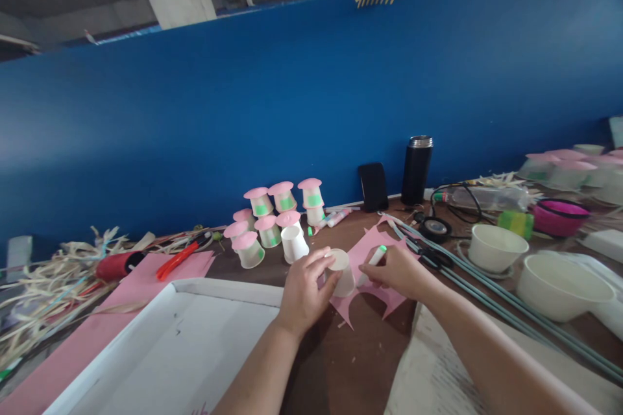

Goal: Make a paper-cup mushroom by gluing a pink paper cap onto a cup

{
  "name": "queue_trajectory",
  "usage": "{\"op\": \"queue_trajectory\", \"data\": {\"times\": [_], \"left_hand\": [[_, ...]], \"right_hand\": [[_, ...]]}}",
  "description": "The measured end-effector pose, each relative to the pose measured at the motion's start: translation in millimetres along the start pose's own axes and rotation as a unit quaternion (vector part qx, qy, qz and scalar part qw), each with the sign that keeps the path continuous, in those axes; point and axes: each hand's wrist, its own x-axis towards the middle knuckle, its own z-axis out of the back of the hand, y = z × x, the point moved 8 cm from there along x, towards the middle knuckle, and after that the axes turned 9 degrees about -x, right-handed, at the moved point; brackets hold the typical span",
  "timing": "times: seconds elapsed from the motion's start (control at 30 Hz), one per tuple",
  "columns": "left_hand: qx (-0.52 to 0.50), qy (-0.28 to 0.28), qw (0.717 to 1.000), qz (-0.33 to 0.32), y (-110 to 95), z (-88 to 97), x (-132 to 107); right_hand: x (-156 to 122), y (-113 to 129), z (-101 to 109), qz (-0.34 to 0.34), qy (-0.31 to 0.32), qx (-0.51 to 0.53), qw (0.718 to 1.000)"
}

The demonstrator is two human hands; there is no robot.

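My left hand (305, 288) is closed around a small white paper cup (342, 270) standing upside down on a sheet of pink paper (366, 253). My right hand (398, 270) grips a marker with a green cap (374, 259), its tip against the cup's side. Just behind stands a plain white cup (294, 243) and a cluster of several upturned cups with pink tops and green bands (277, 214).
A white tray (195, 298) lies front left on pink paper, beside red-handled pliers (178, 259) and straw (43, 285). White bowls (496, 246), thin rods (487, 292), a black flask (416, 170), a phone (373, 186) and a blue wall stand behind and to the right.
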Motion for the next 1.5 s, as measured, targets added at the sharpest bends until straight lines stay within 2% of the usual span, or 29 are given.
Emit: {"op": "queue_trajectory", "data": {"times": [0.53,1.5], "left_hand": [[0.001,0.000,1.000,0.003,-0.9,-0.3,-1.1],[0.018,-0.002,1.000,-0.009,2.4,-2.9,-1.6]], "right_hand": [[0.8,-3.7,4.7,-0.030,-0.027,-0.007,0.999],[-1.6,1.7,7.3,-0.045,-0.030,0.004,0.999]]}}
